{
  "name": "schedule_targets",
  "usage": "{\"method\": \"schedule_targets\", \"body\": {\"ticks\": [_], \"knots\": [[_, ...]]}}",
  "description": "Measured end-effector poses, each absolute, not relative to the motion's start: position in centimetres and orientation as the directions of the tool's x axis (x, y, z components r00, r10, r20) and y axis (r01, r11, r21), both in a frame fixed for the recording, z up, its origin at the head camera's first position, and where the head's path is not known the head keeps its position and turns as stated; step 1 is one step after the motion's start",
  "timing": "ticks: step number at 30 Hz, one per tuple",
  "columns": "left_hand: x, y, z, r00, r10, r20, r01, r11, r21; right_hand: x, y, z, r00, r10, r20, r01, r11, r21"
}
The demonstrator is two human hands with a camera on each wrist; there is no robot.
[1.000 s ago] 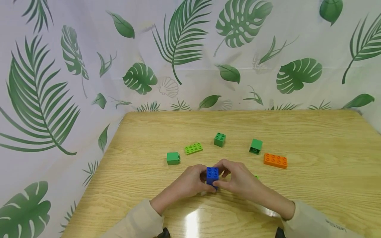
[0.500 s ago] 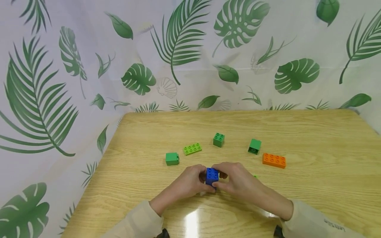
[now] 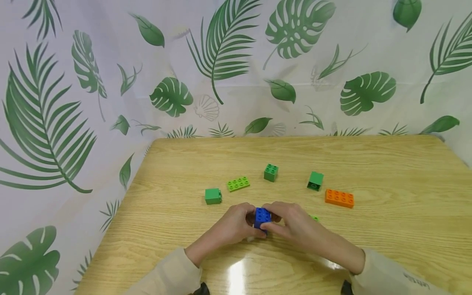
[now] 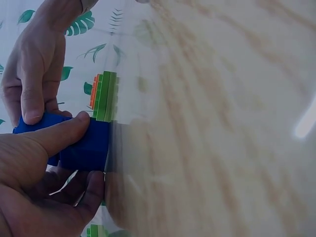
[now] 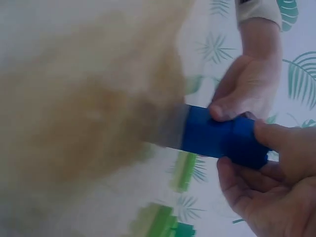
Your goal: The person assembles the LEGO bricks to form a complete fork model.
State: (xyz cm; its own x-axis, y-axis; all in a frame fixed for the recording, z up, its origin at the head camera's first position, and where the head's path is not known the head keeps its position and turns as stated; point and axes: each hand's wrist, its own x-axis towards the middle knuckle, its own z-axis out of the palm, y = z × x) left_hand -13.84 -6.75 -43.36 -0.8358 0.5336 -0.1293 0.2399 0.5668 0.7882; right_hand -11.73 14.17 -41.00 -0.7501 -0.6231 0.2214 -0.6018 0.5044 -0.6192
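Two blue toy bricks stand stacked on the table, the upper brick (image 3: pixel 262 215) with studs on top and the lower brick (image 4: pixel 86 148) touching the tabletop. My left hand (image 3: pixel 236 223) grips the lower brick between thumb and fingers. From the other side, my right hand (image 3: pixel 295 223) pinches the upper brick (image 5: pixel 245 143), its thumb on the near face. A seam between the bricks shows in the right wrist view; whether they are fully pressed together, I cannot tell. In the head view the hands cover most of the lower brick.
Beyond the hands lie a green brick on its side (image 3: pixel 213 196), a lime flat brick (image 3: pixel 238 184), an upright green brick (image 3: pixel 271 173), another green brick (image 3: pixel 315 181) and an orange brick (image 3: pixel 339 198). A lime piece (image 3: pixel 315 218) is mostly hidden behind my right hand.
My right thumb has shifted slightly left across the upper blue brick's near face. The left hand keeps its grip, and the stack stays in about the same place.
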Motion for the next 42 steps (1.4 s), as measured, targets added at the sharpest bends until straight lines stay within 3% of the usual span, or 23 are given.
{"method": "schedule_targets", "body": {"ticks": [6,11,24,42], "knots": [[-13.9,-6.5,-43.6,-0.840,0.531,-0.108,0.261,0.571,0.778,-11.7,13.9,-40.6,-0.717,-0.648,0.257,-0.666,0.531,-0.524],[-13.9,-6.7,-43.5,-0.839,0.533,-0.108,0.266,0.576,0.773,-11.5,13.8,-40.7,-0.724,-0.638,0.262,-0.665,0.543,-0.513],[-13.9,-7.5,-43.5,-0.825,0.547,-0.141,0.205,0.521,0.829,-11.8,13.6,-40.6,-0.756,-0.616,0.220,-0.615,0.554,-0.561],[-13.5,-7.6,-43.1,-0.842,0.537,-0.059,0.264,0.505,0.822,-12.1,13.5,-40.9,-0.778,-0.600,0.186,-0.568,0.546,-0.616]]}}
